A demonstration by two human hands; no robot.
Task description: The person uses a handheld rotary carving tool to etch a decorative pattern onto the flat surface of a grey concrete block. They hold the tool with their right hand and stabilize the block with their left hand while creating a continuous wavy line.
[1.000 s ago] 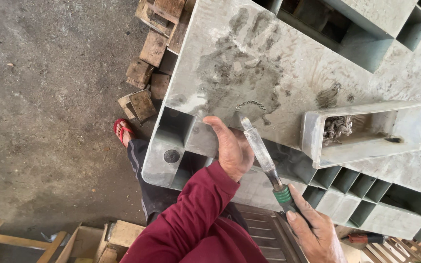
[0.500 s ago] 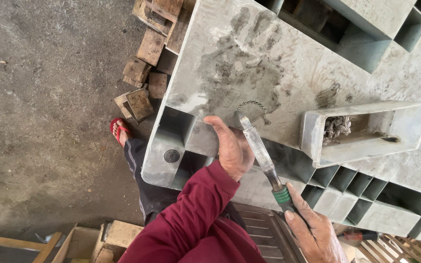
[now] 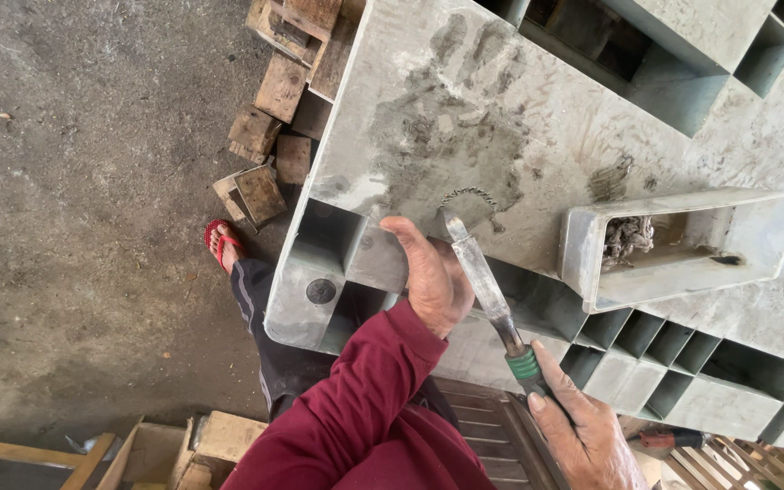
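Grey ribbed metal casting (image 3: 537,136) lies flat-face up. Left hand (image 3: 430,277) grips its near edge, fingers wrapped over the rim. Right hand (image 3: 583,436) is closed round the green-collared handle of a chisel (image 3: 483,286), blade tip on the flat face just beyond the left thumb. Small metal tray (image 3: 682,245) rests to the right of the tip.

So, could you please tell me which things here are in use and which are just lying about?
In use: left hand, right hand, chisel, grey mould.
Lying about: wood blocks, small tray, wooden boxes.
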